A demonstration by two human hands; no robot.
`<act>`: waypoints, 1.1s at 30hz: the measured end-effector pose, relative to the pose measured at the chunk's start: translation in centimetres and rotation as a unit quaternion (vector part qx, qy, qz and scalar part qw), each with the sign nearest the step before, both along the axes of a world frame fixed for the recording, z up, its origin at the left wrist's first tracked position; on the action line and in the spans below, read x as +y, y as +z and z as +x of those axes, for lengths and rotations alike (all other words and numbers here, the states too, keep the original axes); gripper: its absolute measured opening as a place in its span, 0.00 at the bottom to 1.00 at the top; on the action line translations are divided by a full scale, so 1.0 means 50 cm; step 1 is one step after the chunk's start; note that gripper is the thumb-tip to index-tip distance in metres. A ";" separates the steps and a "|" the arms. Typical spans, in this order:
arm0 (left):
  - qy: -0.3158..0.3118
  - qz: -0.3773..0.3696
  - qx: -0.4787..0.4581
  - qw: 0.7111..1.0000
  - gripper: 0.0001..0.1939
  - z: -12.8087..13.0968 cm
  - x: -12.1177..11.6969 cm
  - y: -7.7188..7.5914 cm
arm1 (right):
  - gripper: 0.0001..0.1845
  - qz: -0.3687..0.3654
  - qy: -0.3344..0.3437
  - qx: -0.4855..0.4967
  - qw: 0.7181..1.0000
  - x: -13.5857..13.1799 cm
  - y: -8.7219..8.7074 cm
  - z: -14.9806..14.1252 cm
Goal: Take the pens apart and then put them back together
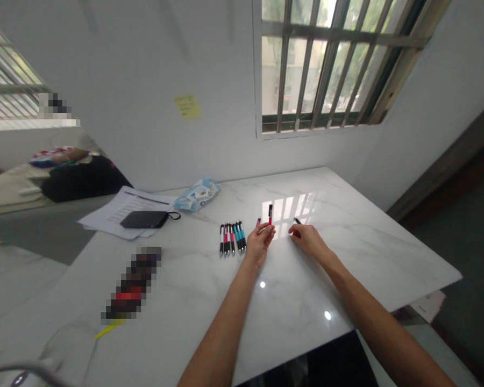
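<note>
Pen barrel (270, 214) pinched upright in left hand (260, 243), dark pen piece (297, 220) pinched in right hand (307, 240), nice firm fingertip grip, pen row (233, 238) just beside left hand.

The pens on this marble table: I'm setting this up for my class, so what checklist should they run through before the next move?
1. Left hand has a firm hold on the red-and-black pen part: ok.
2. Right hand has hold of the dark pen part: ok, though the fingers partly hide it.
3. Row of pens lies side by side on the marble table: ok.
4. Every pen in the row is complete: cannot tell at this size.
5. Sheets of paper and the black pouch lie apart from both hands: ok.
</note>
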State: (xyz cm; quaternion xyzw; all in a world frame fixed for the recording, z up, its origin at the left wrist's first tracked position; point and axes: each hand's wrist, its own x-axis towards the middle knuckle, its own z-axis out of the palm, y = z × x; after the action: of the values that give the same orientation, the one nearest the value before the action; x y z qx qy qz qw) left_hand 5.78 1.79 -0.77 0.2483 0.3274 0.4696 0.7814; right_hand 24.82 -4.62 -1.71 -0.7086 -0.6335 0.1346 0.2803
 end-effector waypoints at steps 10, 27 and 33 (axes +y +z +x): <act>0.001 -0.012 -0.051 0.999 0.11 -0.007 -0.003 0.010 | 0.12 0.019 -0.103 -0.108 0.989 0.026 0.012 0.031; 0.083 -0.040 -0.145 0.985 0.04 -0.084 0.064 0.042 | 0.10 0.014 0.055 -0.052 0.997 0.084 0.020 -0.149; 0.091 -0.023 -0.165 0.982 0.03 -0.116 0.074 0.044 | 0.21 0.020 0.085 -0.038 0.995 0.120 0.011 -0.221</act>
State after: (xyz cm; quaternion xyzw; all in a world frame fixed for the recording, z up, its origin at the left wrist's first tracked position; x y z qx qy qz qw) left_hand 0.00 5.47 1.41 0.1182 0.2257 0.5660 0.7840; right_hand 13.78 1.40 -1.15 -0.6508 -0.7045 0.1181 0.2573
